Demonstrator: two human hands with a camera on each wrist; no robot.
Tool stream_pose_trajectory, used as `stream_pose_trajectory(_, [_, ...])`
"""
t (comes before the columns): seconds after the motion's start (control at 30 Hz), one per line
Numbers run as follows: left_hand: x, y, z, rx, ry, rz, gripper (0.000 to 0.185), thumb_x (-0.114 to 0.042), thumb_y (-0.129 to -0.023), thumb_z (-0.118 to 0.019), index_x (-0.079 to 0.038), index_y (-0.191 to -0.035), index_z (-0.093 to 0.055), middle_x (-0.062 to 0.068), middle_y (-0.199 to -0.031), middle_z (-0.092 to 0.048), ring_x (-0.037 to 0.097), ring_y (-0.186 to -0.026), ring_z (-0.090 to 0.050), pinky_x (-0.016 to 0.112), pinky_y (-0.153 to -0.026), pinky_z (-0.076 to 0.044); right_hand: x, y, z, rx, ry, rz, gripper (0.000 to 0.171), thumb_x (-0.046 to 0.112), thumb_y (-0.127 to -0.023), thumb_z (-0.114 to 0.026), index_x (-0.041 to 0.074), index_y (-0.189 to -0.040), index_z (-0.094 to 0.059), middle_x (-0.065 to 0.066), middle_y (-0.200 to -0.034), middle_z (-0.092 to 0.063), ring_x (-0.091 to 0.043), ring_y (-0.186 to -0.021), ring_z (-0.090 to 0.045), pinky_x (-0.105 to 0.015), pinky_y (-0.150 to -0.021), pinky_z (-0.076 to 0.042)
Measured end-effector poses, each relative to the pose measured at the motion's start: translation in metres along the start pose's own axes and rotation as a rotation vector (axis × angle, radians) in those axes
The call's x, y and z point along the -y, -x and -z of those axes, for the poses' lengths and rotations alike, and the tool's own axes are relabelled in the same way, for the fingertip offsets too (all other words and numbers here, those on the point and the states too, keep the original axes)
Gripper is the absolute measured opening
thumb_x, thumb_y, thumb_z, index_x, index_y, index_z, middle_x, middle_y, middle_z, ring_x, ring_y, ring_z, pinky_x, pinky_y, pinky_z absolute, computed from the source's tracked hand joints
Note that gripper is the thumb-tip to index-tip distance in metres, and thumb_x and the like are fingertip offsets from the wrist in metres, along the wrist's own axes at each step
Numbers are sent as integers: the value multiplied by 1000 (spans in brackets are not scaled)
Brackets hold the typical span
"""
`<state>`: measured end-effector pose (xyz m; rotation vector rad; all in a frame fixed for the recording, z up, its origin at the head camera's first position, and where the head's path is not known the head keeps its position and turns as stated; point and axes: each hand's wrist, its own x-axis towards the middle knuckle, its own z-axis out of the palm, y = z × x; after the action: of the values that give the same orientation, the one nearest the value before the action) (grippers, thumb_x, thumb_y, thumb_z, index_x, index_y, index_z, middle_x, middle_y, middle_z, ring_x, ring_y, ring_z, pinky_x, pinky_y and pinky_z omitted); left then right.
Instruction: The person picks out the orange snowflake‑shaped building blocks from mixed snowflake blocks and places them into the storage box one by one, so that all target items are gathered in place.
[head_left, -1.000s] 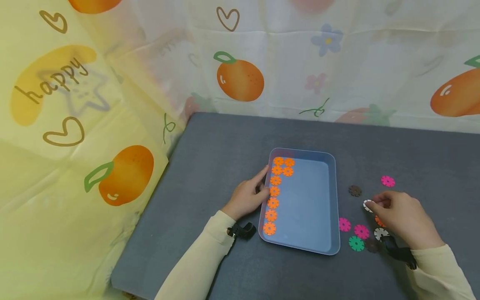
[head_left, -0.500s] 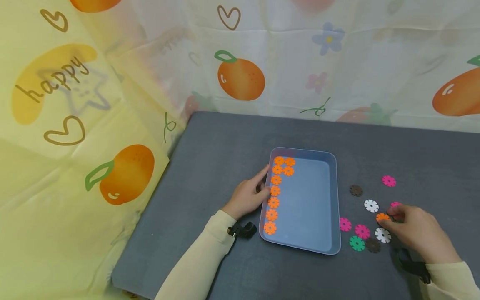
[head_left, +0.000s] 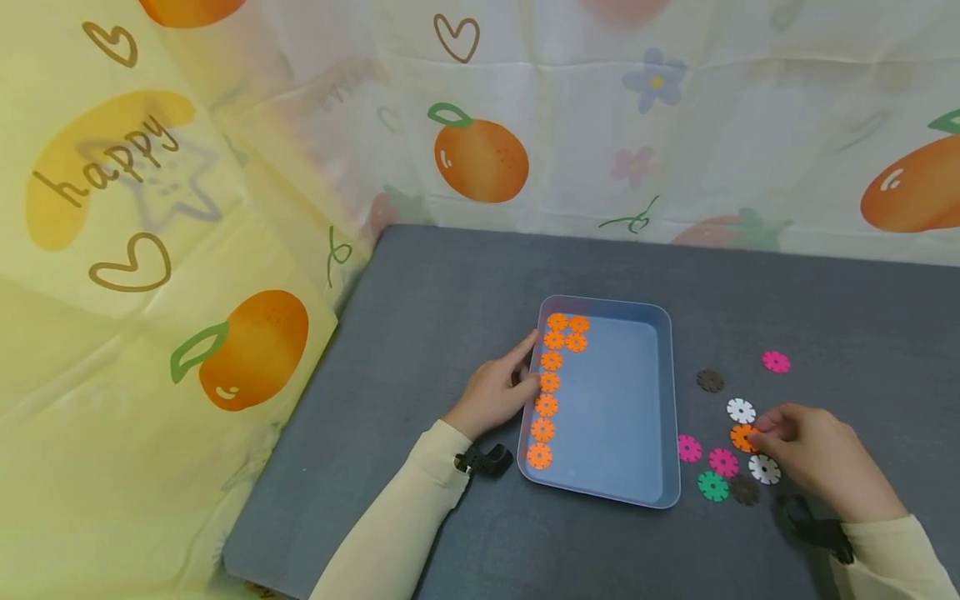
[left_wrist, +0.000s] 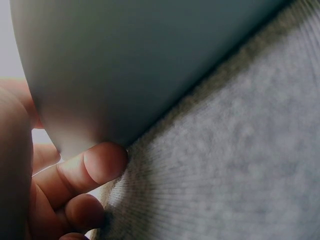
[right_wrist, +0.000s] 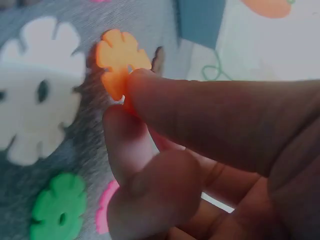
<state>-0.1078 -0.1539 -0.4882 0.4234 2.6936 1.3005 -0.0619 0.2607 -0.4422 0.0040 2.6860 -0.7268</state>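
One orange disc is pinched in the right hand; lift it clear, carry toward nine o'clock, while the left hand grips the tray.

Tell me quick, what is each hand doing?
Left hand: holds the left rim of the tray.
Right hand: fingers pinch an orange flower piece.

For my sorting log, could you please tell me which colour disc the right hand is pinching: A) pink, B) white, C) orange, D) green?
C: the right hand pinches an orange disc between thumb and fingertip, while the white disc and green disc lie untouched on the table.
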Motion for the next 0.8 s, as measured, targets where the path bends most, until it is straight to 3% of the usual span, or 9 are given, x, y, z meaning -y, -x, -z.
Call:
stream_pose_trajectory(0.3, [2,-1,0,-9,-1,-4,70,-27,-98,-56,-25,-165,-37,-7,-73,-60,9,-52,-44,27,-54,-37,15,-3,8,-44,-41,58,25,24,-98,-68,-1,-103,-69,-3,-84,-67,-20,-73,-56,-36,-59,-45])
stream_pose_trajectory(0.8, [3,-1,-1,-1,-5,-2,69,-29,-99,-56,-25,-165,-37,-8,-74,-60,9,-52,-44,27,-53,-36,70,-25,13,-153,-100,113,23,22,-97,-65,1,-102,-72,-5,-83,-69,-19,-65,-58,-35,-58,-45])
